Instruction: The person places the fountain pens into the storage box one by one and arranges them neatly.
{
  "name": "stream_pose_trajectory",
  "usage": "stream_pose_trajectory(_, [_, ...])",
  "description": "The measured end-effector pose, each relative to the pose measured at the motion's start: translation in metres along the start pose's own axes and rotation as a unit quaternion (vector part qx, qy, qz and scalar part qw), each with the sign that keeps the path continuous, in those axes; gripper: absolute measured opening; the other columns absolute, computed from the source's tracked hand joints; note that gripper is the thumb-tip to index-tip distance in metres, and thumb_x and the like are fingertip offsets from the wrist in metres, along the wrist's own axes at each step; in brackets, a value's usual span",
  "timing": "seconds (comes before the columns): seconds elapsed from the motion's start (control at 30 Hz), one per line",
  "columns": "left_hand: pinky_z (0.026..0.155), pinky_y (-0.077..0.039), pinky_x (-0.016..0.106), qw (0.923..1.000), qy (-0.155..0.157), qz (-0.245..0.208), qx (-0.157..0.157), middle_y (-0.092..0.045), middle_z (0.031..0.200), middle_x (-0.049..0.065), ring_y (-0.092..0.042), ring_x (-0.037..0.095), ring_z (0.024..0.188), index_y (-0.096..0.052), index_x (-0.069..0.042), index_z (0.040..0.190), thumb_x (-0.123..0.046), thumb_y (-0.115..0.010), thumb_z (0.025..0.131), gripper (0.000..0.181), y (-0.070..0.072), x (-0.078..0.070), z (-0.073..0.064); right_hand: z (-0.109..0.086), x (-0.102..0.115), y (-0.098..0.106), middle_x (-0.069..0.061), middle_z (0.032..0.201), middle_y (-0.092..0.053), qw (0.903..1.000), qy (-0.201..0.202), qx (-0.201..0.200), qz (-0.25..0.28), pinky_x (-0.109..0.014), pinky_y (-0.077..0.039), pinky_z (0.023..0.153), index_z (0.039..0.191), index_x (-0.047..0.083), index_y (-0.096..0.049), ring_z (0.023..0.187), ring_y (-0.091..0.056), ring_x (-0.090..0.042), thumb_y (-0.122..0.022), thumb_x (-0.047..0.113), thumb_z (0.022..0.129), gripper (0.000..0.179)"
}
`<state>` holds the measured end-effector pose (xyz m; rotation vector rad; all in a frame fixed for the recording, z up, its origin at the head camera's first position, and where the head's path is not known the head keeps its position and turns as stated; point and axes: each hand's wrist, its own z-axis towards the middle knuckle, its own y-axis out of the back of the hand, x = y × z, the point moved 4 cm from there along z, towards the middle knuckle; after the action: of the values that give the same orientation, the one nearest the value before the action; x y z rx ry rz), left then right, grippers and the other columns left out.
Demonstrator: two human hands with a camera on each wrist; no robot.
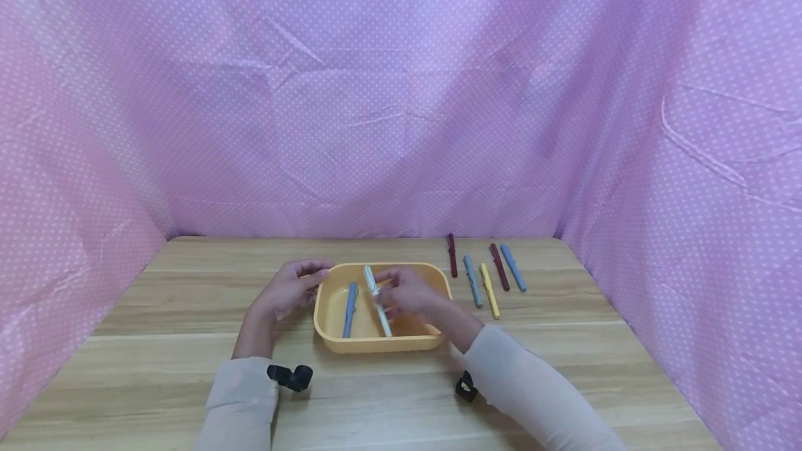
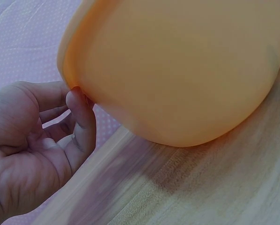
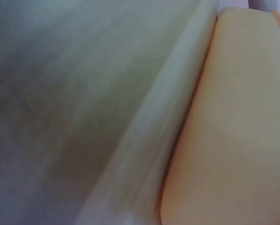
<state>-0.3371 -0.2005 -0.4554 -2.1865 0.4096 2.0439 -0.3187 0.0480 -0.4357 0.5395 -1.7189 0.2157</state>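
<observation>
At the left side of a yellow-orange tray [image 1: 382, 345], my left hand [image 1: 290, 292] pinches the rim between thumb and fingers. The left wrist view shows this pinch [image 2: 79, 91] from close by. Over the tray, my right hand [image 1: 407, 292] holds a white pen [image 1: 383, 319] by its middle, the fingers slightly blurred. That pen slants from the back rim toward the front wall. Left of it a blue pen [image 1: 350, 312] lies in the tray. The right wrist view shows the tray's outer wall [image 3: 233, 117] but not my right hand.
Right of the tray, several pens lie on the wooden table [image 1: 351, 402]: dark red pens [image 1: 452, 256] [image 1: 499, 267], a grey-blue pen [image 1: 473, 282], a yellow pen [image 1: 490, 291] and a blue pen [image 1: 513, 268]. Pink dotted cloth [image 1: 376, 124] encloses the table's back and sides.
</observation>
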Motion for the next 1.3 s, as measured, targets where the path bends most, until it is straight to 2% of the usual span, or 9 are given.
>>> stream_pose_trajectory(0.17, [0.079, -0.059, 0.03, 1.0, 0.002, 0.004, -0.001, -0.062, 0.129, 0.022, -0.065, 0.02, 0.097, -0.054, 0.005, 0.14, -0.017, -0.057, 0.107, 0.04, 0.0, 0.001, 0.0, 0.0, -0.003, -0.007, -0.013, 0.095, -0.064, 0.9999, -0.009, -0.008, -0.001, -0.037, -0.06, 0.071, 0.136, -0.004, -0.056, 0.07, -0.061, -0.019, -0.067, -0.005, 0.09, 0.047])
stream_pose_trajectory(0.3, [0.079, -0.059, 0.029, 1.0, 0.004, 0.007, -0.001, -0.061, 0.132, 0.024, -0.064, 0.022, 0.098, -0.054, 0.005, 0.141, -0.018, -0.057, 0.107, 0.042, 0.001, 0.002, 0.001, 0.0, -0.004, -0.013, -0.011, 0.09, -0.063, 0.9997, -0.017, -0.02, 0.004, -0.034, -0.059, 0.066, 0.132, -0.006, -0.057, 0.071, -0.062, -0.019, -0.067, -0.006, 0.089, 0.044])
stream_pose_trajectory(0.67, [0.076, -0.058, 0.028, 1.0, 0.005, 0.007, -0.001, -0.063, 0.128, 0.021, -0.064, 0.02, 0.095, -0.056, 0.003, 0.139, -0.019, -0.058, 0.106, 0.04, 0.001, 0.001, 0.001, 0.002, -0.009, -0.024, -0.011, 0.082, -0.067, 0.9979, -0.041, -0.049, 0.008, -0.03, -0.057, 0.057, 0.122, -0.006, -0.062, 0.064, -0.063, -0.016, -0.068, -0.01, 0.087, 0.036])
stream_pose_trajectory(0.87, [0.077, -0.059, 0.029, 1.0, 0.004, 0.003, -0.001, -0.064, 0.126, 0.018, -0.065, 0.019, 0.094, -0.056, 0.004, 0.139, -0.018, -0.057, 0.107, 0.039, 0.001, 0.001, 0.001, 0.004, -0.011, -0.029, -0.012, 0.083, -0.069, 0.9972, -0.045, -0.059, -0.009, -0.033, -0.06, 0.06, 0.119, -0.007, -0.062, 0.064, -0.063, -0.015, -0.069, -0.011, 0.087, 0.034])
stream_pose_trajectory(1.13, [0.078, -0.059, 0.031, 1.0, 0.004, 0.003, 0.0, -0.064, 0.127, 0.02, -0.065, 0.02, 0.095, -0.056, 0.004, 0.139, -0.018, -0.057, 0.107, 0.039, 0.001, 0.002, 0.001, 0.005, -0.01, -0.034, -0.016, 0.08, -0.072, 0.9961, -0.04, -0.076, -0.02, -0.034, -0.061, 0.059, 0.109, -0.01, -0.062, 0.06, -0.065, -0.015, -0.069, -0.012, 0.087, 0.023])
stream_pose_trajectory(1.3, [0.08, -0.06, 0.032, 1.0, 0.002, 0.002, 0.003, -0.063, 0.129, 0.021, -0.066, 0.022, 0.098, -0.055, 0.004, 0.14, -0.018, -0.056, 0.107, 0.039, 0.001, 0.001, 0.001, 0.006, -0.009, -0.036, -0.016, 0.078, -0.071, 0.9948, -0.047, -0.087, -0.023, -0.037, -0.062, 0.061, 0.11, -0.009, -0.06, 0.061, -0.067, -0.016, -0.071, -0.011, 0.086, 0.026])
